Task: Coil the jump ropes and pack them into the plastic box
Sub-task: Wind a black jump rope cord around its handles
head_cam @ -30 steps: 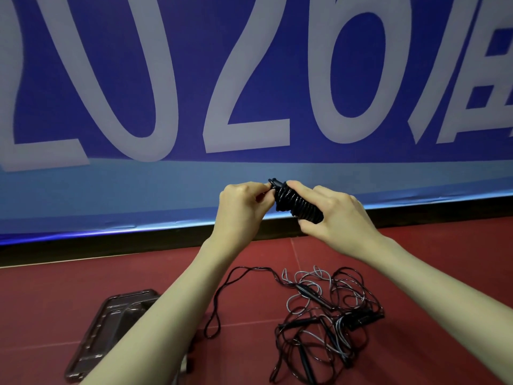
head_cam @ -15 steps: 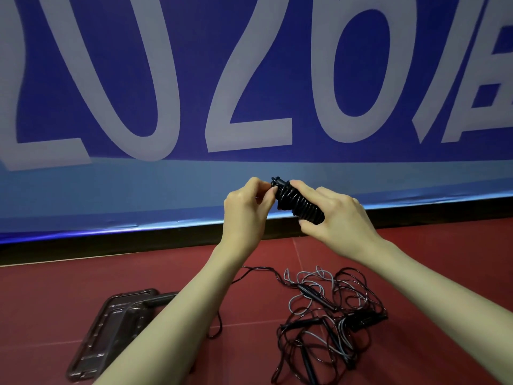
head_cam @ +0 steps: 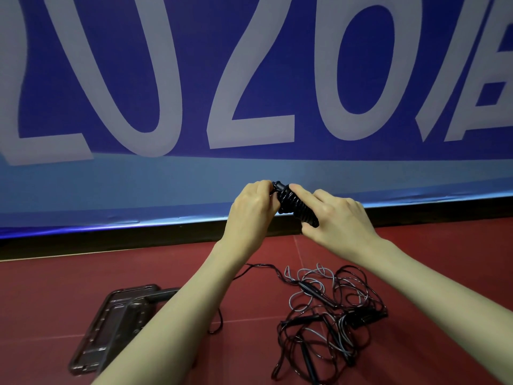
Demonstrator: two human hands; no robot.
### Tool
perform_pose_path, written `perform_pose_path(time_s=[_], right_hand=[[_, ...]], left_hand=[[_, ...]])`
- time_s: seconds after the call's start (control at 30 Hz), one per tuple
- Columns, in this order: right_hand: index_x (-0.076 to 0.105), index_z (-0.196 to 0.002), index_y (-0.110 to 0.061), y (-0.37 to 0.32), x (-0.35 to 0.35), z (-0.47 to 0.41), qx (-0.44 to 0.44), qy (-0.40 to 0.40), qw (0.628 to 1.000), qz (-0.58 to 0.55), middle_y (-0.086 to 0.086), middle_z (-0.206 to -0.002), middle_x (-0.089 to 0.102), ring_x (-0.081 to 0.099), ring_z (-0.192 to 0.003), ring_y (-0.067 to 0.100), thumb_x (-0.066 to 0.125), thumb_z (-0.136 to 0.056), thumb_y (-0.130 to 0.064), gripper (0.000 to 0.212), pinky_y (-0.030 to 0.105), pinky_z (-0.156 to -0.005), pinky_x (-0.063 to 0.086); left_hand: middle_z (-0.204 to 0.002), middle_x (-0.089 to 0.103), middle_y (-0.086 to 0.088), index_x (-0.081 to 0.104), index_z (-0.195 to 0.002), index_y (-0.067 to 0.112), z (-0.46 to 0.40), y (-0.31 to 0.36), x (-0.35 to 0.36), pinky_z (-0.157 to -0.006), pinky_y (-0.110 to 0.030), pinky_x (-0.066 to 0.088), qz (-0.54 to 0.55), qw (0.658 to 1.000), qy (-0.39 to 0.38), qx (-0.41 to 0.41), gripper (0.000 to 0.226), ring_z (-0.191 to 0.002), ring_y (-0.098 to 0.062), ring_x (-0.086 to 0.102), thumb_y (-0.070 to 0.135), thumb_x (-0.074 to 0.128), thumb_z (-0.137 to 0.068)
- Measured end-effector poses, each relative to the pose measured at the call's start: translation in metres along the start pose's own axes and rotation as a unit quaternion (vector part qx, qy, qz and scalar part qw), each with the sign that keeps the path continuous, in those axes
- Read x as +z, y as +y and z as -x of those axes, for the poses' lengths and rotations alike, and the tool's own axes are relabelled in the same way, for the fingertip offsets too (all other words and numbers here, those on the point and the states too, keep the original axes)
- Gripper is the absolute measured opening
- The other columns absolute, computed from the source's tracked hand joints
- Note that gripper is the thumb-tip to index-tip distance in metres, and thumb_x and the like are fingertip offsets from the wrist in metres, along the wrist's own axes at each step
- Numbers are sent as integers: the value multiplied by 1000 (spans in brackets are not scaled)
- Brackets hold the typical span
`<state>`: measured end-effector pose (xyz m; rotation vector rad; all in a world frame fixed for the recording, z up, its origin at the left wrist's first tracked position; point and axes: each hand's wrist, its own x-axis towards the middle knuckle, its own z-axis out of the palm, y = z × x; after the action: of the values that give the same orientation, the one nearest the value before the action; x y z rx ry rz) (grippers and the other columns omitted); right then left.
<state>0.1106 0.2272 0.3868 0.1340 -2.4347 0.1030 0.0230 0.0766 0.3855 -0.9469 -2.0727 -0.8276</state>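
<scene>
Head view: right hand clamps black tightly coiled jump rope bundle; left hand fingers pinch its end; springy, slick cord likely unwinds; grip mid-coil.

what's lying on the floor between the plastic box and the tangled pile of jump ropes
In the head view, the left forearm hides most of that stretch. A thin black cord trails over the red floor from the pile toward the box.

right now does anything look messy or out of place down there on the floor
Yes. The loose jump ropes lie in a tangled heap on the red floor, black and grey cords crossing each other. The plastic box sits apart to their left. Only the coiled rope in both hands looks tidy.
</scene>
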Motion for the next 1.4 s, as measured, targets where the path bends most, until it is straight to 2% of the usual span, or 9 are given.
perform_pose_path(time_s=[0.17,0.27,0.43,0.6,0.9,0.97,1.07,1.27,1.4], right_hand=[[52,-138,-21,2,2,1,-2,1,1000,-17,-4,-68,45,52,-48,28,73,-69,-18,72,28,-45,36],[47,-142,-26,3,1,-1,4,-4,1000,-29,-9,-73,41,55,-57,30,68,-75,-21,71,30,-52,41],[43,-142,-34,8,0,-1,24,-3,996,-83,-3,-80,57,57,-69,29,64,-76,-24,70,36,-62,50],[45,-138,-39,13,-1,-1,44,1,988,-145,-5,-83,61,56,-71,23,69,-75,-21,70,38,-68,52],[45,-133,-45,18,7,-2,52,0,976,-210,-1,-91,67,59,-75,23,68,-72,-21,70,41,-71,53],[48,-135,-41,16,11,0,53,0,979,-199,0,-91,68,59,-74,24,69,-72,-21,70,40,-71,53],[49,-136,-40,14,16,2,57,-3,978,-198,2,-93,69,59,-75,25,69,-71,-23,70,40,-71,52],[50,-139,-33,8,16,-2,60,13,980,-190,1,-88,67,58,-73,24,72,-73,-19,71,39,-71,52],[48,-140,-32,8,16,0,39,4,988,-147,2,-83,65,58,-72,27,68,-74,-24,70,40,-67,52]], left_hand=[[-82,61,-13,60,-91,-2,5,-4,-1,-65,-39,44,53,998,-16,-12,36,-77,-29,54,30,43,-92],[-89,62,-10,62,-97,0,5,-6,1,-72,-33,44,106,993,-16,-45,20,-83,-26,57,16,50,-95],[-93,66,-7,64,-93,7,3,2,1,-76,-16,46,221,966,1,-133,8,-85,-15,60,6,56,-94],[-96,63,-9,64,-89,13,-1,6,0,-73,-11,42,300,937,-5,-181,10,-80,-7,57,7,57,-94],[-93,65,4,60,-103,13,1,6,-3,-75,-15,47,182,979,31,-86,11,-82,-2,60,7,59,-93],[-98,67,-1,59,-113,8,3,3,0,-80,-28,53,148,986,20,-75,20,-85,-15,65,10,57,-94],[-90,67,-13,66,-103,2,3,0,4,-65,-45,53,54,998,24,-27,22,-73,-34,63,14,54,-89],[-87,71,-5,68,-97,5,1,-1,2,-74,-38,52,131,986,47,-93,11,-80,-20,66,11,61,-91],[-85,69,-4,69,-95,4,3,-5,3,-71,-22,48,142,985,31,-95,9,-76,-15,61,8,63,-90]])
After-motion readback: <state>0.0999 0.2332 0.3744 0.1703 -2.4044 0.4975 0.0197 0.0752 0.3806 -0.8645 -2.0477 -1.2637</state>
